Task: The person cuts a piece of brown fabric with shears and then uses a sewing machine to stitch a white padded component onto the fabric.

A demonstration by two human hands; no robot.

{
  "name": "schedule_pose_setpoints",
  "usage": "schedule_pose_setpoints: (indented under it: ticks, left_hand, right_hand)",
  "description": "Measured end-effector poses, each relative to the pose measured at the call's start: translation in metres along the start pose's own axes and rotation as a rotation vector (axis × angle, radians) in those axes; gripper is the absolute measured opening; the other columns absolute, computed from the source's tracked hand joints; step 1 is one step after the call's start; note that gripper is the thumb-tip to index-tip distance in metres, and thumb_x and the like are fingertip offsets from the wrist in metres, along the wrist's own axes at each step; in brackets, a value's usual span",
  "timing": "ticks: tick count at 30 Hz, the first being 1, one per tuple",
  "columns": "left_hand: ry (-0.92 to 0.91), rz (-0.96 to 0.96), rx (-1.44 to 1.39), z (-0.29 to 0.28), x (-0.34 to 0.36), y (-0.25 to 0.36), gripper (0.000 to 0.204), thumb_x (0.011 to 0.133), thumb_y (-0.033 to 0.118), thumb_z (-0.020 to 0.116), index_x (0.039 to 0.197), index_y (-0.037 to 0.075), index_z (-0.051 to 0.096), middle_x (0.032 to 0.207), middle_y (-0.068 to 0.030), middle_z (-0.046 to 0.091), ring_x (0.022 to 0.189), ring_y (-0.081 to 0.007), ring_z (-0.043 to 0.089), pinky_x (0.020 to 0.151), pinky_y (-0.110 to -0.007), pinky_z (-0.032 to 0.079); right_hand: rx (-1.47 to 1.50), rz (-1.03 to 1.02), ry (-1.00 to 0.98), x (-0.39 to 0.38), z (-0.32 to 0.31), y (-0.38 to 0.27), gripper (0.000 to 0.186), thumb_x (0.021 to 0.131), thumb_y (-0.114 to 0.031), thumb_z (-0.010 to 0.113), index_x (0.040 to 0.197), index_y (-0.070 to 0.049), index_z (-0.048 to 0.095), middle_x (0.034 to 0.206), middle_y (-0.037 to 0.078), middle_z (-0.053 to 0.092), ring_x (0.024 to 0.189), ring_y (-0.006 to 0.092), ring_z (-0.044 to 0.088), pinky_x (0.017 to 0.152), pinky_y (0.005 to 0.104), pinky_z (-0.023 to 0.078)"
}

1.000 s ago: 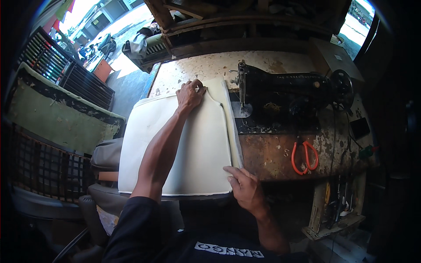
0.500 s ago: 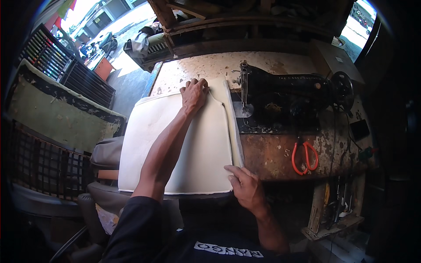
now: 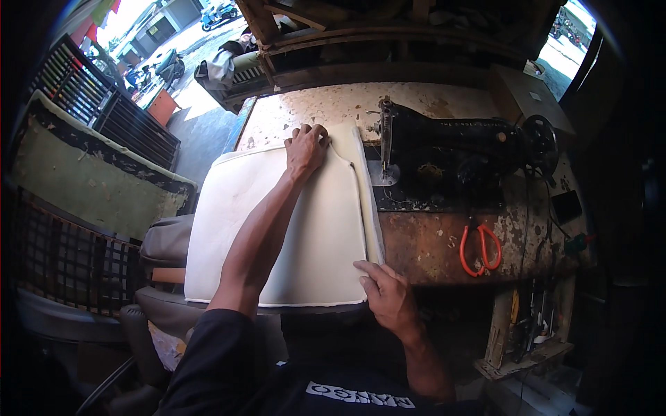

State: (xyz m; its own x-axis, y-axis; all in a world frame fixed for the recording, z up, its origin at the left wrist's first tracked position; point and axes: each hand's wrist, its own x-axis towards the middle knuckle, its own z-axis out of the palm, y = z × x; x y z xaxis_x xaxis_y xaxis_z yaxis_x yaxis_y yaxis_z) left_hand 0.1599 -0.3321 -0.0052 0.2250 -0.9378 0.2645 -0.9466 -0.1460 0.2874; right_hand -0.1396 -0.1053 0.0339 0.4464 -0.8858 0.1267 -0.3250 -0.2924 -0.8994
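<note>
A cream padded fabric panel (image 3: 319, 236) with a piped edge lies over the near left part of the table. Beneath it, a second cream layer (image 3: 374, 222) shows along the right side. My left hand (image 3: 305, 151) is closed at the panel's far edge, fingers bent over the cloth beside the loose end of the piping. At the near right corner, my right hand (image 3: 390, 295) pinches the panel's edge, its index finger lying on top. Just right of the panel stands a black sewing machine (image 3: 451, 139), its needle area close to the cloth.
Red-handled scissors (image 3: 497, 251) rest on the worn table (image 3: 423, 243) in front of the machine. A wooden rack of tools (image 3: 496, 343) hangs below on the right. Grey upholstered pieces (image 3: 166, 239) sit at the left, and a wooden shelf (image 3: 395, 73) runs behind the table.
Both hands keep their places on the panel. The whole view has shifted very slightly; nothing else visibly differs.
</note>
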Motion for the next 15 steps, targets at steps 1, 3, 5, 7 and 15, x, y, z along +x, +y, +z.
schedule_pose_setpoints:
  ticks: [1, 3, 5, 7, 15]
  left_hand:
    - [0.000, -0.002, 0.000, -0.0001, -0.0001, -0.0002, 0.024, 0.094, 0.036, 0.069, 0.110, 0.019, 0.070, 0.118, -0.0100, 0.065, 0.119, -0.0326, 0.057, 0.098, -0.054, 0.043]
    - [0.010, 0.000, -0.004, 0.0007, 0.0001, -0.0003, 0.024, 0.094, 0.036, 0.069, 0.110, 0.019, 0.070, 0.119, -0.0100, 0.065, 0.120, -0.0325, 0.057, 0.099, -0.054, 0.043]
    - [0.009, -0.001, -0.002, 0.0006, 0.0001, -0.0005, 0.024, 0.094, 0.036, 0.069, 0.110, 0.019, 0.070, 0.119, -0.0099, 0.065, 0.120, -0.0324, 0.057, 0.099, -0.054, 0.043]
    - [0.008, -0.001, 0.000, 0.0000, -0.0006, -0.0003, 0.024, 0.093, 0.036, 0.070, 0.110, 0.019, 0.070, 0.119, -0.0099, 0.064, 0.120, -0.0323, 0.057, 0.099, -0.054, 0.043]
    - [0.003, -0.014, -0.011, 0.0003, -0.0001, -0.0005, 0.025, 0.093, 0.036, 0.070, 0.110, 0.019, 0.070, 0.120, -0.0095, 0.064, 0.120, -0.0321, 0.057, 0.099, -0.054, 0.042]
  right_hand:
    - [-0.004, 0.005, -0.003, 0.0001, -0.0001, -0.0002, 0.029, 0.097, -0.008, 0.062, 0.125, -0.010, 0.068, 0.093, 0.019, 0.066, 0.085, 0.0404, 0.067, 0.075, 0.0461, 0.055]
    - [-0.003, 0.011, -0.007, 0.0003, -0.0001, -0.0001, 0.029, 0.097, -0.008, 0.062, 0.125, -0.010, 0.068, 0.093, 0.019, 0.066, 0.085, 0.0403, 0.067, 0.076, 0.0462, 0.055]
    - [-0.002, 0.017, -0.011, 0.0005, -0.0005, -0.0006, 0.029, 0.097, -0.008, 0.062, 0.125, -0.010, 0.068, 0.093, 0.019, 0.066, 0.086, 0.0402, 0.067, 0.076, 0.0462, 0.055]
    - [0.003, 0.029, -0.022, 0.0006, -0.0012, -0.0020, 0.029, 0.097, -0.008, 0.062, 0.125, -0.010, 0.068, 0.093, 0.019, 0.066, 0.085, 0.0399, 0.067, 0.076, 0.0462, 0.054]
    - [0.002, 0.026, -0.019, 0.0008, -0.0010, -0.0014, 0.029, 0.097, -0.009, 0.063, 0.125, -0.011, 0.068, 0.092, 0.019, 0.066, 0.085, 0.0396, 0.067, 0.076, 0.0454, 0.055]
